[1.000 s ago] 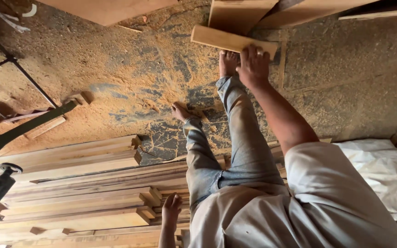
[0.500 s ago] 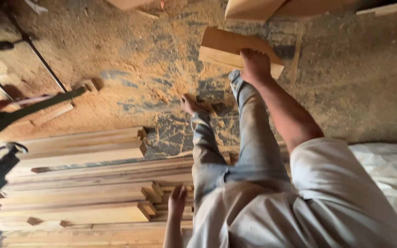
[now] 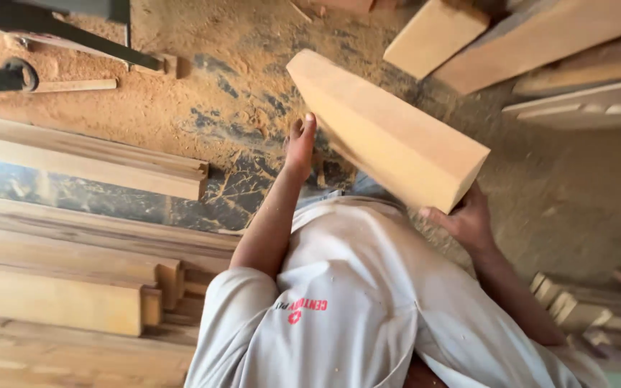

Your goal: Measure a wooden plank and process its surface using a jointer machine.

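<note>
A thick, pale wooden block hangs tilted in the air in front of my white shirt. My right hand grips its near lower end from underneath. My left hand reaches forward with the fingers stretched out, right beside the block's left edge. I cannot tell whether it touches the wood. The far end of the block points up and to the left, over the sawdust-covered floor.
Long planks lie stacked on the left, with one board resting apart above them. More thick boards lie at the upper right. A dark machine part sits at the upper left. Small wood offcuts lie at the lower right.
The block has come up off the floor and toward my body, in my right hand. My left hand has risen from my side to the block's edge.
</note>
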